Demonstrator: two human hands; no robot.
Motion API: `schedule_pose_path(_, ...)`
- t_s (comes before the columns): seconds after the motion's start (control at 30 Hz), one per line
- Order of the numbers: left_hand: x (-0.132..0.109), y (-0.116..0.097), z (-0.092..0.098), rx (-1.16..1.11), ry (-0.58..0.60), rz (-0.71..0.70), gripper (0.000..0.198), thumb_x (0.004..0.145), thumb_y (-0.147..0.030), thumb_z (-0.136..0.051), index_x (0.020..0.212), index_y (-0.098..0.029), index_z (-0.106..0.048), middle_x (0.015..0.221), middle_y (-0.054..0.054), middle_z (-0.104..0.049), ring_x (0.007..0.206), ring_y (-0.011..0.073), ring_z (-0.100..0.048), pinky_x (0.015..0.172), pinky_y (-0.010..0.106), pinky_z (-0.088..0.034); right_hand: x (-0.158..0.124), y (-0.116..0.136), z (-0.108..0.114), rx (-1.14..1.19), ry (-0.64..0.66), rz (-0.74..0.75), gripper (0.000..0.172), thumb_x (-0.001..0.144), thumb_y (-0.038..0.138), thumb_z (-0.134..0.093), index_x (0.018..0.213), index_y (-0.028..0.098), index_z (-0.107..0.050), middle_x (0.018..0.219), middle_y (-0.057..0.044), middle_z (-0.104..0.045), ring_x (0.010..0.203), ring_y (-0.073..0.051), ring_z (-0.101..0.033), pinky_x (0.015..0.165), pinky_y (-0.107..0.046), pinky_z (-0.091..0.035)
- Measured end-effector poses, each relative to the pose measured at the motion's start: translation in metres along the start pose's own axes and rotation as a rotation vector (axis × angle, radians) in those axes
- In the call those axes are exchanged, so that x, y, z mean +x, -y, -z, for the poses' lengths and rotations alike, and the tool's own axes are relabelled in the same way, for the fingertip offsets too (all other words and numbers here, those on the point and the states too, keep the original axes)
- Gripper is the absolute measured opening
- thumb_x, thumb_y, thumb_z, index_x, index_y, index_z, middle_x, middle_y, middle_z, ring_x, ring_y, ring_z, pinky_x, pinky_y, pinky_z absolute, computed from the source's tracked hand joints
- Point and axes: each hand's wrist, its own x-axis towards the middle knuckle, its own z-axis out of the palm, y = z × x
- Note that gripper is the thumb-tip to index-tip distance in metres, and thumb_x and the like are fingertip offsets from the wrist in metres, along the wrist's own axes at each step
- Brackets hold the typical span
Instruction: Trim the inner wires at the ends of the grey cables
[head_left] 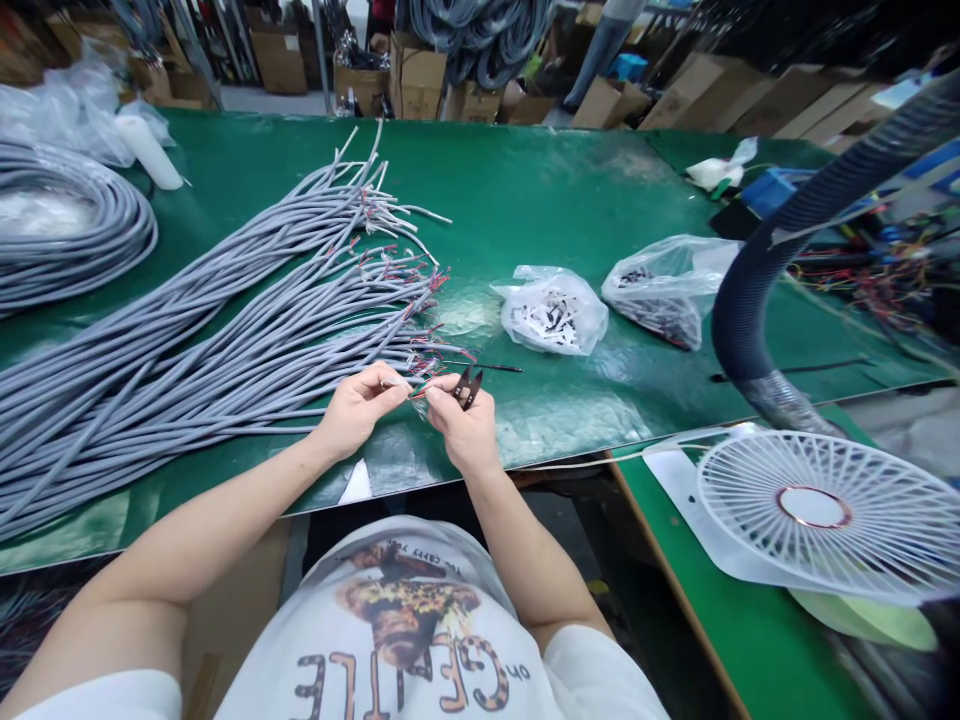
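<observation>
My left hand (361,405) pinches the end of a grey cable (396,382) near the front edge of the green table (525,190). Thin coloured inner wires (420,391) stick out of that end toward my right hand (465,425). That hand is closed round small black thread snips (468,386) and also touches the wires with its fingertips. A large bundle of similar grey cables (225,320) fans out to the left, their stripped ends lying just behind my hands.
Two clear plastic bags (555,310) (664,285) of small parts lie to the right. A white fan (825,510) and a dark ribbed hose (757,290) stand at the right. A coil of grey cable (67,230) lies far left. Cardboard boxes (412,75) line the back.
</observation>
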Motion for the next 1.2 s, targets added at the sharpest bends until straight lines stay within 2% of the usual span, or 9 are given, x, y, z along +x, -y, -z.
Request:
schedule_pose_path(0.07,0.001,0.001,0.000,-0.010,0.019,0.032,0.030,0.071,-0.042,-0.073,0.067,-0.014,-0.062,0.069,0.000,-0.053,0.060,0.0085,-0.046,0.061,0.023,-0.040,0.004,0.000,0.005,-0.008,0.040,-0.033,0.025,0.077,0.041,-0.062,0.071,0.017,-0.056,0.050,0.008,-0.034,0.042,-0.006,-0.026,0.042,-0.022,-0.023)
schedule_pose_path(0.17,0.002,0.003,0.000,0.016,0.028,0.073,0.030,0.070,-0.041,-0.073,0.068,-0.014,-0.060,0.067,-0.002,-0.053,0.059,0.0078,-0.044,0.060,0.023,-0.039,0.004,0.011,0.019,-0.230,0.115,0.032,0.025,0.081,0.042,-0.057,0.079,0.017,-0.058,0.053,0.007,-0.037,0.045,-0.006,-0.029,0.045,-0.022,-0.026)
schedule_pose_path(0.27,0.002,0.005,0.001,0.060,0.040,0.105,0.027,0.071,-0.038,-0.072,0.072,-0.014,-0.059,0.068,-0.002,-0.055,0.061,0.0081,-0.046,0.063,0.023,-0.039,-0.005,0.030,0.034,-0.489,0.159,0.127,0.027,0.089,0.040,-0.046,0.089,0.016,-0.061,0.061,0.004,-0.047,0.051,-0.008,-0.038,0.053,-0.022,-0.034)
schedule_pose_path(0.33,0.001,0.006,0.001,0.070,0.077,0.133,0.026,0.072,-0.037,-0.071,0.073,-0.014,-0.059,0.069,-0.001,-0.055,0.062,0.0083,-0.047,0.062,0.023,-0.038,-0.014,0.039,0.040,-0.651,0.177,0.185,0.028,0.091,0.038,-0.045,0.089,0.016,-0.062,0.071,0.000,-0.056,0.059,-0.010,-0.046,0.060,-0.023,-0.038)
schedule_pose_path(0.43,0.001,0.006,0.002,0.055,0.129,0.171,0.026,0.073,-0.038,-0.070,0.074,-0.014,-0.058,0.067,-0.002,-0.053,0.059,0.0075,-0.044,0.058,0.022,-0.036,-0.026,0.044,0.043,-0.877,0.256,0.281,0.027,0.090,0.040,-0.051,0.094,0.016,-0.063,0.079,-0.003,-0.062,0.066,-0.012,-0.053,0.066,-0.023,-0.041)
schedule_pose_path(0.53,0.001,0.007,0.003,0.040,0.148,0.189,0.026,0.074,-0.038,-0.069,0.074,-0.014,-0.057,0.065,-0.003,-0.051,0.054,0.0062,-0.040,0.054,0.021,-0.034,-0.034,0.043,0.040,-1.080,0.321,0.345,0.036,0.093,0.042,-0.047,0.111,0.015,-0.062,0.084,-0.006,-0.067,0.069,-0.014,-0.059,0.064,-0.023,-0.040)
schedule_pose_path(0.7,0.002,0.006,0.001,0.024,0.170,0.203,0.029,0.073,-0.040,-0.070,0.073,-0.015,-0.055,0.061,-0.004,-0.047,0.051,0.0057,-0.039,0.049,0.020,-0.031,-0.036,0.044,0.033,-1.390,0.333,0.345,0.045,0.096,0.045,-0.039,0.127,0.019,-0.056,0.085,-0.008,-0.069,0.066,-0.016,-0.062,0.056,-0.025,-0.034)
schedule_pose_path(1.03,-0.001,0.002,0.000,0.105,0.207,0.215,0.031,0.075,-0.041,-0.068,0.072,-0.014,-0.055,0.062,-0.002,-0.052,0.051,0.0055,-0.044,0.049,0.019,-0.036,-0.031,0.062,0.025,-1.568,0.433,0.207,0.041,0.097,0.042,-0.038,0.128,0.021,-0.054,0.086,-0.008,-0.070,0.066,-0.017,-0.064,0.051,-0.028,-0.024)
schedule_pose_path(1.2,-0.002,0.002,-0.001,0.122,0.236,0.228,0.031,0.075,-0.041,-0.068,0.070,-0.014,-0.054,0.063,-0.001,-0.054,0.051,0.0062,-0.046,0.051,0.020,-0.039,-0.025,0.077,0.023,-1.608,0.544,0.151,0.035,0.096,0.041,-0.041,0.119,0.021,-0.058,0.089,-0.009,-0.071,0.068,-0.020,-0.066,0.052,-0.028,-0.026)
